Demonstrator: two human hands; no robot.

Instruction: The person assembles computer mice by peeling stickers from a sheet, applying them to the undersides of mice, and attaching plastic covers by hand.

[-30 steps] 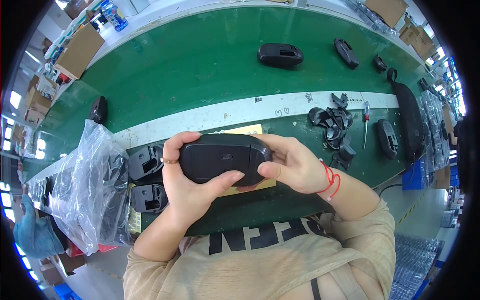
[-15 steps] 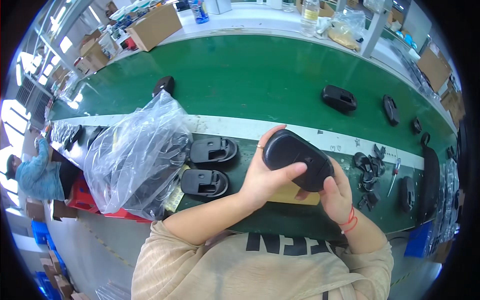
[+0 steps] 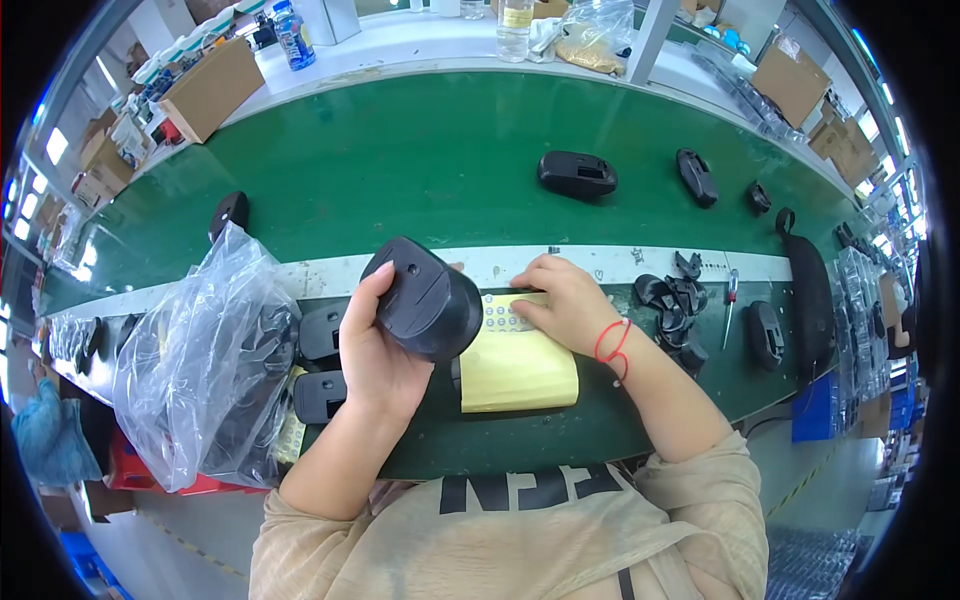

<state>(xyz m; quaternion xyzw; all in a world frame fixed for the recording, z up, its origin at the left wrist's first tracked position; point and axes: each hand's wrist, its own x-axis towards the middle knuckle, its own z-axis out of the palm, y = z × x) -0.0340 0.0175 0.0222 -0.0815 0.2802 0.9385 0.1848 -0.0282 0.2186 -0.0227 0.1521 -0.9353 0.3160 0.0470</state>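
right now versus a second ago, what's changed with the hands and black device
The right hand has let go of the black device and moved forward to the yellow sheet. The left hand alone holds the device, further left. The screwdriver and loose black parts stayed put.

A big, shiny green table [image 3: 400, 140] fills the middle. Behind it are a white shelf [image 3: 390, 48] and a grey post [image 3: 655, 42]. The grey floor [image 3: 220, 515] has a striped line [image 3: 800, 486]. Bright windows [image 3: 57, 146] shine at left.
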